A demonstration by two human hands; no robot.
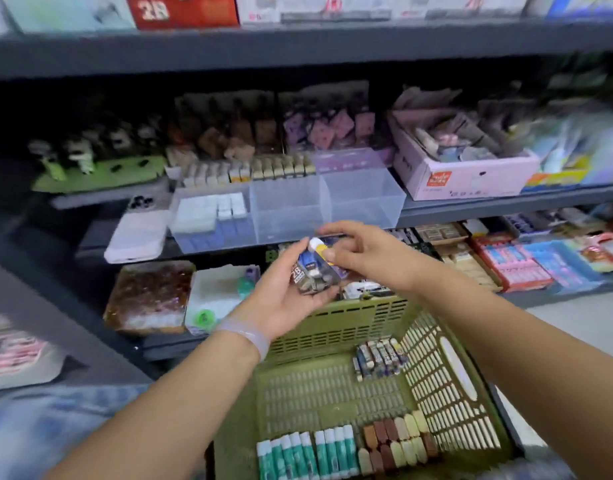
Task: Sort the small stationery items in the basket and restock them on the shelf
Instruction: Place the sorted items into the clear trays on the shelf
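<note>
A green plastic basket [447, 386] sits below my arms. It holds a row of green-and-white glue sticks [305, 455], brown and cream erasers [395, 441] and a small bundle of blue-patterned erasers [379, 356]. My left hand [281, 296] cups a bunch of small 2B items [310, 271] above the basket's far rim. My right hand [360, 251] pinches one white-and-yellow piece [320, 249] at the top of that bunch. Just behind the hands, on the shelf edge, stands a clear divided bin [360, 199]; white erasers fill its left section and the other two sections look bare.
Dark shelves [298, 46] carry many stationery boxes: a pink carton [464, 174] at right, rows of small erasers behind the clear bin, a green display tray [101, 174] at left. Lower shelves hold more packs at right [512, 265] and brown and white trays at left [149, 296].
</note>
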